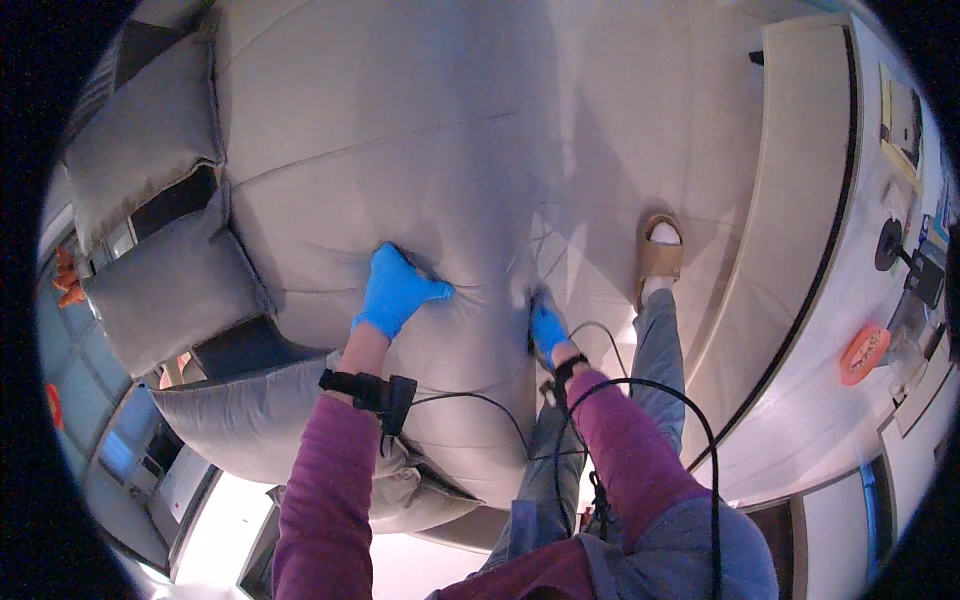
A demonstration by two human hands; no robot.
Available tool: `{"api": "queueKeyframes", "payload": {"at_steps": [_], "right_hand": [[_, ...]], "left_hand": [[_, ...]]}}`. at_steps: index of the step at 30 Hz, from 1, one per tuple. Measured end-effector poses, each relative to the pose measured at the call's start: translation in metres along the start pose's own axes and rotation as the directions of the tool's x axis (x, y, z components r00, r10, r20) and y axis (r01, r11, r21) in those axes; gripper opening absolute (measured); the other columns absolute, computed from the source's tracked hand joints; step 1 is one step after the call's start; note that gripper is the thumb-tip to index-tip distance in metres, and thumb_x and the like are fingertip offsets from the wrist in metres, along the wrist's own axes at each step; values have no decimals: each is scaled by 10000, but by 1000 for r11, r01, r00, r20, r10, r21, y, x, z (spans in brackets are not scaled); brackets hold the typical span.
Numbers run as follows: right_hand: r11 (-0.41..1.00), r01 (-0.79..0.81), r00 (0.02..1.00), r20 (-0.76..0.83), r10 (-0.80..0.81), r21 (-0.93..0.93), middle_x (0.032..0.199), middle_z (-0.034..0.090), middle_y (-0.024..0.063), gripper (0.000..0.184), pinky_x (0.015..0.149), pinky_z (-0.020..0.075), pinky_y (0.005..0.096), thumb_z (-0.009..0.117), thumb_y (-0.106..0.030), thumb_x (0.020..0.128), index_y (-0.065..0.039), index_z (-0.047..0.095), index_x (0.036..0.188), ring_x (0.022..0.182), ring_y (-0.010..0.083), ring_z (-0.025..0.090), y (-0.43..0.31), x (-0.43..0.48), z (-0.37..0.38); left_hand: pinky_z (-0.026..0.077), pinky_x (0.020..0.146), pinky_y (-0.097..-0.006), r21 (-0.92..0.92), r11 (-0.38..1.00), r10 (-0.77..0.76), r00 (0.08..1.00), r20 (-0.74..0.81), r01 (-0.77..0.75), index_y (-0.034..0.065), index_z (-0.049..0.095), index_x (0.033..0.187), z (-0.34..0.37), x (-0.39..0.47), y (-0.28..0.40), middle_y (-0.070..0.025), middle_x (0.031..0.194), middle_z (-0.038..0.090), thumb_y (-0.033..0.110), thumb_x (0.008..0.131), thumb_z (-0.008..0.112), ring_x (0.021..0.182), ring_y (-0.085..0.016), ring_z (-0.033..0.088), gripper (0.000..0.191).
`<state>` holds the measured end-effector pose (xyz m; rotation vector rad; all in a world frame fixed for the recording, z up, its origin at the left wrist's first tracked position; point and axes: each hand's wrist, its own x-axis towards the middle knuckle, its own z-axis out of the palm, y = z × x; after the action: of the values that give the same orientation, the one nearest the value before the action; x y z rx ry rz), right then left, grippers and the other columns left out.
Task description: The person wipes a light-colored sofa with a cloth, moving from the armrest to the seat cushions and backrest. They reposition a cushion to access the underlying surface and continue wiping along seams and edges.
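My left hand [395, 292], in a blue glove, presses on the grey sofa seat [360, 195], and creases spread around it. Its thumb sticks out to the right; the fingertips are hidden, so I cannot see whether anything is under them. Lower down and to the right, my right hand [550, 326], also gloved in blue, is at the sofa's front edge. A dark patch borders its fingers, and I cannot tell whether that is shadow or something held. Black straps with small devices [397, 397] sit around both wrists.
Grey cushions [180, 292] line the sofa's back on the left. Black cables [712, 450] loop around my right arm. On the right stands a long white cabinet [817, 390] bearing an orange dish [865, 354] and a black stand [891, 244]. My slippered foot [661, 251] rests on the tiled floor.
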<state>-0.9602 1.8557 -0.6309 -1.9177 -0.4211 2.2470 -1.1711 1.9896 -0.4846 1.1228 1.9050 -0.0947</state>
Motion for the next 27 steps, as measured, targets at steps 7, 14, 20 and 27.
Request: {"api": "queueKeyframes", "payload": {"at_steps": [7, 14, 20, 27], "right_hand": [[983, 157, 984, 64, -164, 95, 811, 636, 106, 407, 632, 494, 405, 366, -347, 980, -28, 609, 1047, 701, 257, 614, -43, 114, -16], [984, 150, 987, -44, -155, -96, 1201, 554, 155, 586, 938, 389, 364, 289, -458, 988, 16, 496, 1263, 1075, 256, 497, 75, 5, 8], [910, -153, 988, 65, 139, 385, 1168, 579, 150, 516, 939, 399, 352, 348, -389, 996, 30, 520, 1242, 1036, 223, 517, 24, -75, 13], [500, 706, 553, -51, -832, -501, 1134, 523, 281, 350, 860, 430, 434, 519, -115, 891, -8, 500, 1223, 1006, 421, 511, -153, -90, 56]], "left_hand": [[494, 816, -397, 66, 995, -77, 997, -5, 77, -66, 509, 1022, -8, -11, 21, -205, 1026, 616, 319, 478, 904, 948, -313, 599, 775], [491, 736, -394, 74, 996, 46, 998, -44, -43, -34, 518, 949, -4, -14, 9, -179, 953, 606, 322, 513, 893, 862, -285, 590, 676], [447, 685, -362, -228, 954, 143, 964, -226, -195, 37, 470, 866, 32, -92, -12, -104, 841, 488, 122, 650, 801, 757, -225, 494, 404], [466, 718, -393, -551, 806, -139, 974, 178, 216, 34, 509, 882, 90, -277, -88, -115, 851, 513, 119, 746, 720, 788, -255, 541, 265]]}}
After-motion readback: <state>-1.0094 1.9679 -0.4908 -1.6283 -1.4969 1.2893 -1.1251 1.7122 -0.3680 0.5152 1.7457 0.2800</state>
